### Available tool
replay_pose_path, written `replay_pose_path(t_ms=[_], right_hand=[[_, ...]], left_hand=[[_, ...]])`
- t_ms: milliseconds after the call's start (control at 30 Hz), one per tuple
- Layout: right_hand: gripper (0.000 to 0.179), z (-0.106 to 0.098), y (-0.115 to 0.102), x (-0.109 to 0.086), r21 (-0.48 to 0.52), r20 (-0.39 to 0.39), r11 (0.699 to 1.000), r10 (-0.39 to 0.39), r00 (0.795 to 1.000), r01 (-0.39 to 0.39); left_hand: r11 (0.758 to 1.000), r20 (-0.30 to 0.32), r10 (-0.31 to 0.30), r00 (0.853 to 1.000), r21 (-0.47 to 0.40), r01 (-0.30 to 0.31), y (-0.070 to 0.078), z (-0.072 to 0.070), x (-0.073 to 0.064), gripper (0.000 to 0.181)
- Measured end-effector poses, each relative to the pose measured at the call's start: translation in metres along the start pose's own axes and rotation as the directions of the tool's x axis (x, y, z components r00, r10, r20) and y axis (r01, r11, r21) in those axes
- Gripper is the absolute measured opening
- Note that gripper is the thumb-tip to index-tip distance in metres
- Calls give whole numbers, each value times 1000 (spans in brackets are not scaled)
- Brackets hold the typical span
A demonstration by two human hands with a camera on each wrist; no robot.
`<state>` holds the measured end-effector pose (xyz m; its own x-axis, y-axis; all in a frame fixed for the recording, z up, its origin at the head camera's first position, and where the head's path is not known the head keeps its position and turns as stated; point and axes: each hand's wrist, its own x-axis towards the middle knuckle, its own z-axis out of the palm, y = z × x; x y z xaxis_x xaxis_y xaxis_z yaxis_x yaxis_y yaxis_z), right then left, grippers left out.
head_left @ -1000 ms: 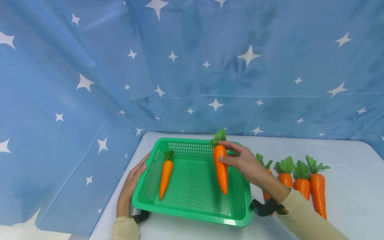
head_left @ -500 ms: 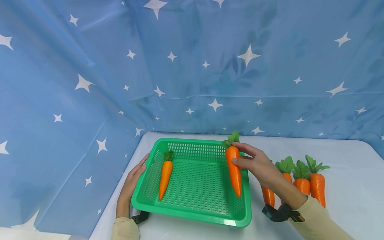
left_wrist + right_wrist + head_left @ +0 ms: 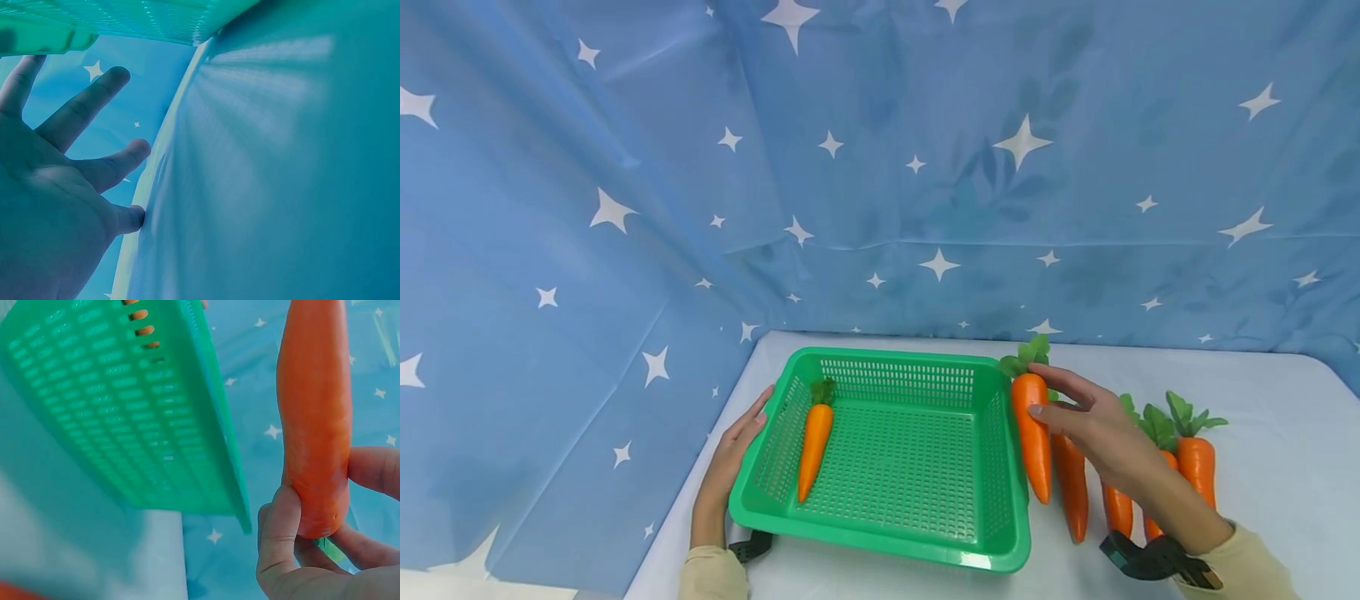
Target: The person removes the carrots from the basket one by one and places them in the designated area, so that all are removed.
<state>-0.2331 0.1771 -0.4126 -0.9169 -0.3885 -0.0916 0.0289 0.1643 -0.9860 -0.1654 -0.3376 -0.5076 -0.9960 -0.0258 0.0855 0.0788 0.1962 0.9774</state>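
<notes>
My right hand (image 3: 1093, 425) pinches a carrot (image 3: 1032, 437) near its leafy top, holding it just past the right rim of the green basket (image 3: 880, 546). In the right wrist view the thumb and fingers grip the thick end of this carrot (image 3: 315, 419), with the basket wall (image 3: 125, 406) apart from it at the left. My left hand (image 3: 730, 458) rests against the basket's left side. Its fingers are spread and straight in the left wrist view, where the palm (image 3: 50, 187) faces the camera. Inside the basket, along its left, lies a slimmer orange carrot (image 3: 815, 450).
Several carrots lie side by side on the white table (image 3: 1285, 467) at the right; the nearest carrot (image 3: 1071, 487) is beside the held one, and the rightmost carrot (image 3: 1198, 467) is partly behind my forearm. A blue star-patterned cloth (image 3: 880, 167) hangs behind the table.
My right hand has carried the carrot rightward, from above the inside of the basket to beyond its right rim. The left hand, the basket and the carrot in it stay in place.
</notes>
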Motion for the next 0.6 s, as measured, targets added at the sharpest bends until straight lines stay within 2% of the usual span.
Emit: replay_pose_path(t_ms=[133, 333, 600], right_hand=[[71, -12, 9, -8, -2, -12, 1000, 17, 1000, -17], [72, -37, 22, -21, -4, -50, 996, 89, 995, -89], [78, -72, 45, -41, -73, -120, 972, 213, 970, -223]], left_hand=[[1000, 4, 0, 1000, -2, 0, -1, 0, 0, 52], [1000, 3, -10, 1000, -8, 10, -1, 1, 1, 52], [1000, 8, -9, 1000, 0, 9, 2, 1, 2, 52]])
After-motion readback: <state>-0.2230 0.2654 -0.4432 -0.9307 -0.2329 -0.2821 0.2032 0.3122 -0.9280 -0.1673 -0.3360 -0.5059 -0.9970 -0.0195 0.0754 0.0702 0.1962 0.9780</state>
